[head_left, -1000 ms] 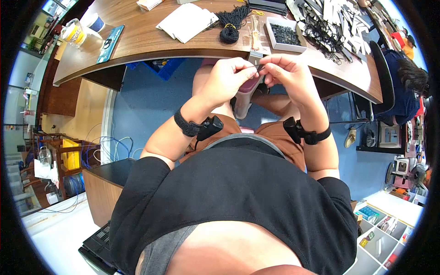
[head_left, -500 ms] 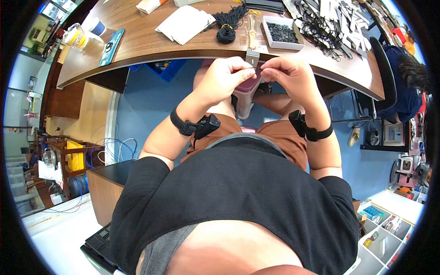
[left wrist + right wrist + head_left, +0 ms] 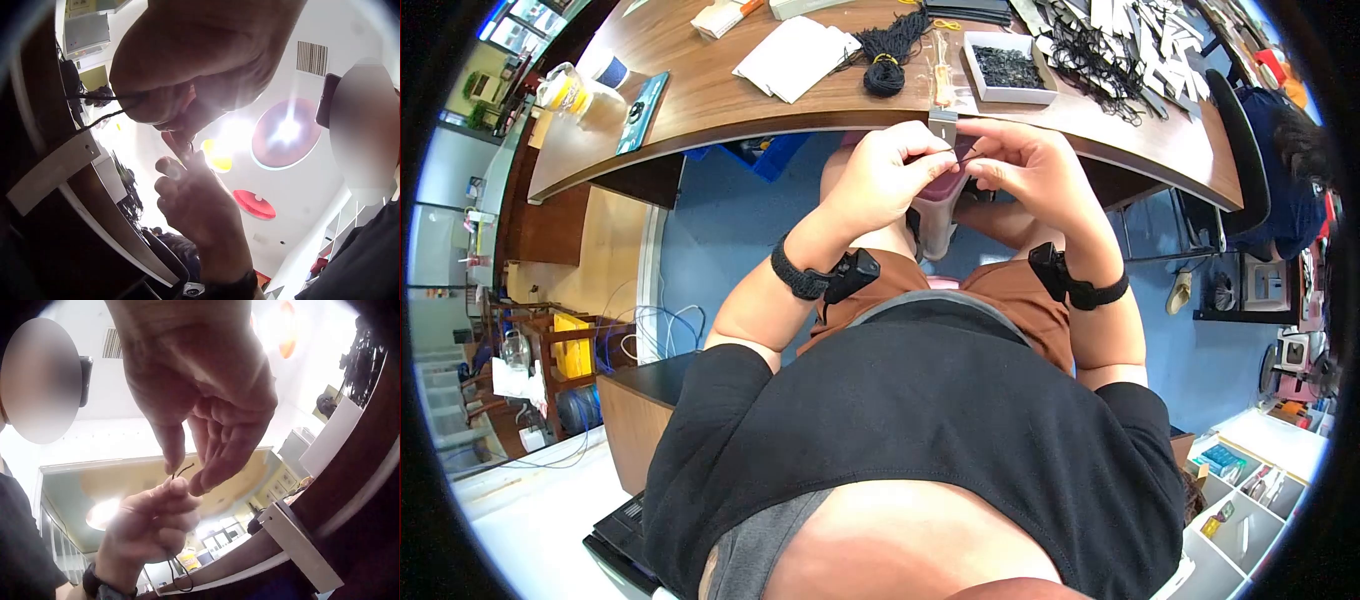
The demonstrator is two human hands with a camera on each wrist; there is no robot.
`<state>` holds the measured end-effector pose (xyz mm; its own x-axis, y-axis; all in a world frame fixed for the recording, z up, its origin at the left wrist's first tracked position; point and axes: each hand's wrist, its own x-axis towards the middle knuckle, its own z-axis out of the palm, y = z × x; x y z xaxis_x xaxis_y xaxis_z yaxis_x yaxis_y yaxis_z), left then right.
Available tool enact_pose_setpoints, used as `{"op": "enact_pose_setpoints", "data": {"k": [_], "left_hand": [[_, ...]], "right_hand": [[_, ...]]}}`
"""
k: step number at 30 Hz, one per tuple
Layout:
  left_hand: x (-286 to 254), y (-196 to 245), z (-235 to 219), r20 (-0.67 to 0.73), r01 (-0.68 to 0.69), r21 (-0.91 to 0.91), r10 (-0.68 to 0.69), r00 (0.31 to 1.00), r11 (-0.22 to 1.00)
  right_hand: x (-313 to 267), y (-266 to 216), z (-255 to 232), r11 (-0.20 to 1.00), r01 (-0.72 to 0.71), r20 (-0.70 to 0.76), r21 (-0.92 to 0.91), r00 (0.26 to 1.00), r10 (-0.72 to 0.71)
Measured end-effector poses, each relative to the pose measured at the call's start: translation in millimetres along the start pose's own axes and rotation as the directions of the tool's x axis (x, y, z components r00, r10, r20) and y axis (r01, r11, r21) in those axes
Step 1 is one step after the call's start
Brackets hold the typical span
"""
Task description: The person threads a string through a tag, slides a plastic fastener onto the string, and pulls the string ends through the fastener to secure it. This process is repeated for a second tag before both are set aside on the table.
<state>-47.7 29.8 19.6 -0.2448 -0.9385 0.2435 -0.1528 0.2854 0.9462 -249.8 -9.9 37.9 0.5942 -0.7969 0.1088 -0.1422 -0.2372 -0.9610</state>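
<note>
Between its thumb and index finger, my left hand (image 3: 890, 172) pinches a thin black cord (image 3: 183, 469). The cord's short end stands up past the fingertips, and a loop hangs below that hand in the right wrist view. My right hand (image 3: 1032, 165) is close beside it, thumb and fingers parted on either side of the cord's end. In the left wrist view, two cord strands (image 3: 94, 97) run from the left hand toward the table edge. A metal plate (image 3: 943, 124) with a small hole juts from that edge, just beyond the fingertips.
On the table (image 3: 690, 90) lie a bundle of black cord (image 3: 885, 72), white sheets (image 3: 795, 58) and a white box (image 3: 1012, 95) of small black pieces. Black and white strips (image 3: 1140, 60) pile up at right. A plastic container (image 3: 570, 90) stands at left. Another person (image 3: 1265, 170) sits at right.
My right hand has drawn slightly away from the left, its fingers parting from the black cord and then coming round the cord's end. The left hand keeps its pinch.
</note>
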Motion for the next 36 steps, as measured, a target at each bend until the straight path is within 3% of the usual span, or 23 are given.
{"op": "enact_pose_setpoints", "data": {"k": [4, 7, 10, 13, 14, 15, 16, 18, 19, 22, 23, 24, 26, 27, 30, 31, 34, 35, 36], "left_hand": [[-1.7, 2.3, 1.6, 0.007, -0.017, 0.013, 0.017, 1.0, 1.0], [-2.2, 0.3, 1.5, -0.005, -0.044, 0.054, 0.044, 0.999, 0.998], [-1.6, -1.2, 2.0, -0.027, -0.073, 0.094, 0.076, 0.997, 0.993], [-0.9, -1.3, 2.9, -0.065, -0.078, 0.161, 0.089, 0.994, 0.984], [0.2, -1.3, 4.6, -0.1, -0.057, 0.17, 0.075, 0.992, 0.984], [0.8, -1.2, 5.3, -0.136, -0.036, 0.179, 0.061, 0.989, 0.983], [1.0, -4.2, 5.3, -0.169, -0.013, 0.144, 0.038, 0.985, 0.989], [1.9, -15.0, 4.7, -0.228, 0.028, 0.07, -0.011, 0.974, 0.997], [1.7, -18.1, 0.8, -0.245, 0.01, 0.286, 0.063, 0.967, 0.958], [-2.0, -20.9, -10.7, -0.005, 0.291, -0.107, -0.293, 0.956, 0.951], [-2.9, -33.1, -11.3, 0.102, 0.395, -0.453, -0.393, 0.914, 0.8], [-3.6, -35.4, -12.3, 0.199, 0.466, -0.647, -0.457, 0.867, 0.603], [-2.3, -38.2, -15.2, 0.426, 0.522, -0.849, -0.477, 0.769, 0.082], [-2.9, -35.5, -12.6, 0.405, 0.52, -0.851, -0.534, 0.742, 0.078], [-2.9, -31.8, -6.4, 0.341, 0.541, -0.803, -0.552, 0.761, 0.251], [-5.9, -37.1, -3.8, 0.27, 0.491, -0.774, -0.493, 0.827, 0.399], [-11.6, -29.6, 3.5, 0.034, 0.349, -0.488, -0.382, 0.923, 0.8], [-10.3, -42.7, 7.0, 0.014, 0.234, -0.495, -0.262, 0.965, 0.837], [-11.0, -41.8, 6.9, 0.012, 0.23, -0.468, -0.255, 0.967, 0.853]], "right_hand": [[1.4, -1.2, -3.7, 0.994, -0.084, 0.057, 0.068, 0.995, 0.08], [1.4, 1.4, -5.1, 0.985, -0.08, 0.051, 0.155, 0.996, 0.073], [1.1, 2.0, -5.0, 0.989, -0.079, 0.061, 0.125, 0.996, 0.071], [-2.0, 0.2, 4.9, 0.998, -0.024, -0.114, 0.06, 0.993, 0.031], [-3.2, 0.2, 6.2, 0.973, 0.128, -0.181, -0.191, 0.97, -0.163], [-3.8, 0.4, 7.8, 0.864, 0.251, -0.195, -0.437, 0.911, -0.363], [-3.1, 1.8, 9.2, 0.681, 0.333, -0.154, -0.653, 0.821, -0.549], [-2.0, 9.5, 8.2, 0.576, 0.407, -0.09, -0.709, 0.758, -0.646], [-4.5, 10.3, 9.3, 0.548, 0.413, -0.075, -0.727, 0.746, -0.662], [-9.7, 20.3, 10.4, 0.473, 0.444, -0.011, -0.761, 0.721, -0.693], [-10.3, 24.0, 11.2, 0.433, 0.471, 0.028, -0.769, 0.701, -0.713], [-10.6, 28.4, 12.4, 0.39, 0.497, 0.068, -0.775, 0.679, -0.731], [-10.3, 39.9, 17.3, 0.339, 0.519, 0.122, -0.785, 0.666, -0.736], [-9.7, 39.0, 20.5, 0.32, 0.527, 0.147, -0.787, 0.665, -0.732], [-6.8, 30.1, 30.1, 0.317, 0.552, 0.2, -0.771, 0.683, -0.703], [-5.5, 25.9, 31.3, 0.323, 0.561, 0.215, -0.762, 0.691, -0.691], [0.7, 19.4, 32.3, 0.495, 0.501, 0.053, -0.71, 0.739, -0.672], [2.1, 19.2, 34.0, 0.608, 0.411, -0.043, -0.679, 0.805, -0.592], [3.5, 17.9, 33.6, 0.706, 0.357, -0.095, -0.612, 0.853, -0.514]]}}
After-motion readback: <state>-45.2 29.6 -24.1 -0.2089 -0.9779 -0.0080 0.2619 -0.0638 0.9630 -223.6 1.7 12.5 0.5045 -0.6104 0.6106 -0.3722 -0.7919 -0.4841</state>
